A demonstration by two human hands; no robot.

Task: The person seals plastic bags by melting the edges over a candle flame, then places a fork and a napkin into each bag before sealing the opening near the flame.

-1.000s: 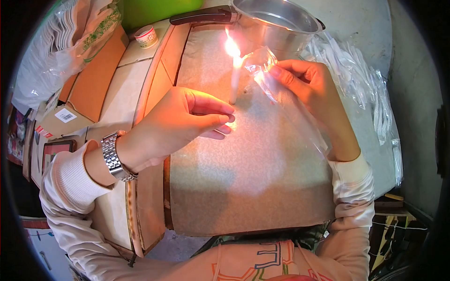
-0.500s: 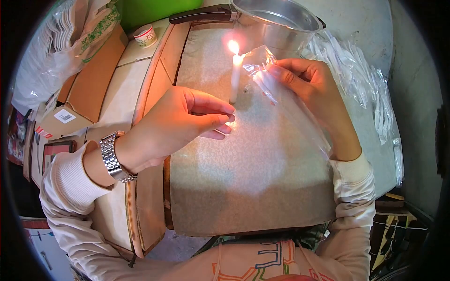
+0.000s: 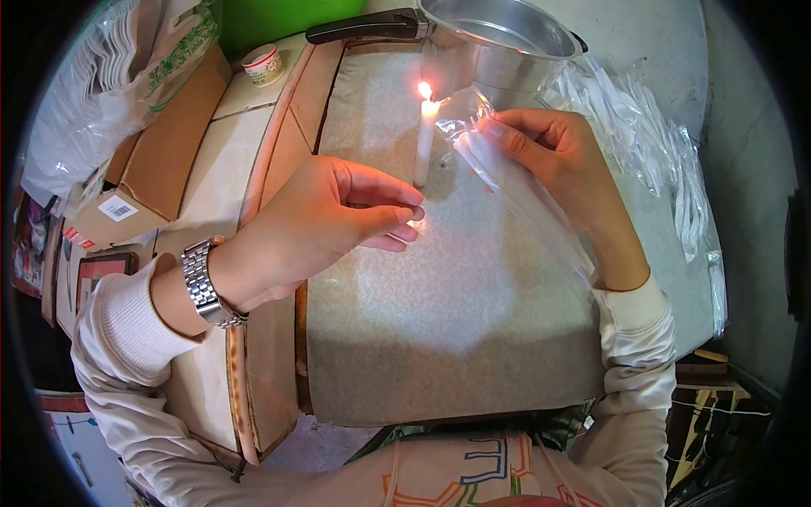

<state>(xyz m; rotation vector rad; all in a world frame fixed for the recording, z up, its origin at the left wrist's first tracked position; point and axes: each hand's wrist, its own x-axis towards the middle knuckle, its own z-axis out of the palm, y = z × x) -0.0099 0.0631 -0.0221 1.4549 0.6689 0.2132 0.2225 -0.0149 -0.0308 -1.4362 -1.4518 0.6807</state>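
My right hand [image 3: 549,156] pinches a clear plastic sleeve [image 3: 541,215] between thumb and fingers; pale, long pieces show through it. The sleeve's crinkled top edge is close beside the flame of a lit white candle [image 3: 424,145], which stands upright on the grey board. Left of the candle's foot is my left hand [image 3: 325,224], with a metal watch [image 3: 203,279] on the wrist. Its fingers are loosely curved, the thumb apart from the index finger, and nothing shows in them.
A metal pot [image 3: 498,51] with a black handle [image 3: 363,27] stands behind the candle. Many clear-wrapped white pieces [image 3: 625,127] lie along the right side. At left are a cardboard box [image 3: 160,160], a bag of white foam stacks [image 3: 110,76] and a small paper cup [image 3: 263,66].
The sleeve's top edge has shifted slightly in my right hand, and the flame looks smaller. My left hand stays where it was.
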